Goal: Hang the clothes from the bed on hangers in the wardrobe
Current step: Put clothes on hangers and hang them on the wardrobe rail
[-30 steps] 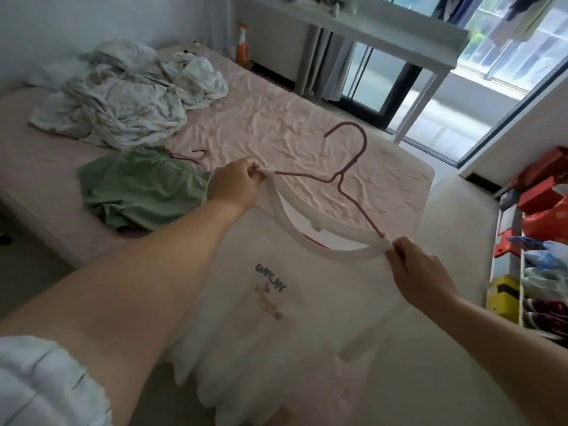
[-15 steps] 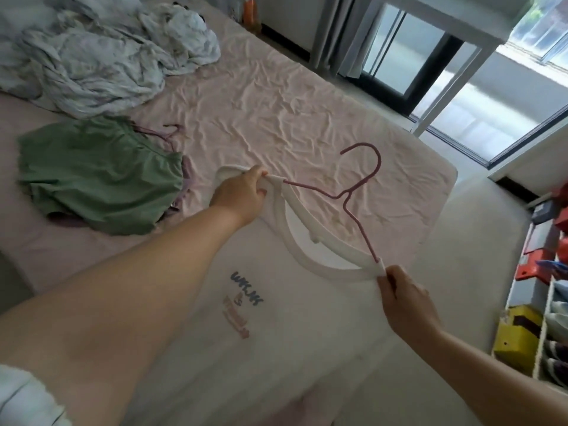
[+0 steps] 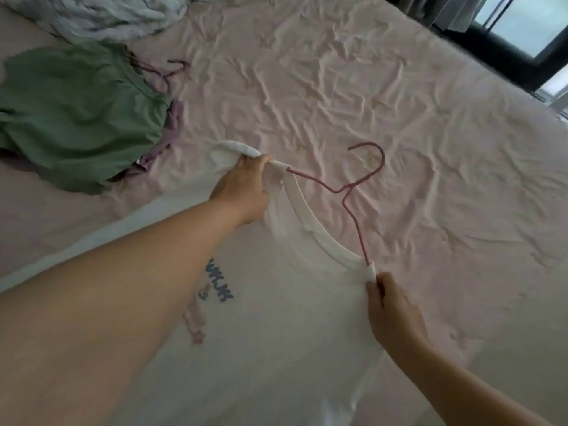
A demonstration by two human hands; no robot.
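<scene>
only text showing is some dark blue lettering sitting on the chest of the white t-shirt (image 3: 307, 302), looking something like "WKJK" but too blurry to be sure, with a pinkish print under it staying unreadable

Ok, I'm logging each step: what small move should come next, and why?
Probably lift it by the pink wire hanger: its arms already sit inside the white printed T-shirt, whose shoulders the left hand and right hand grip.
</scene>
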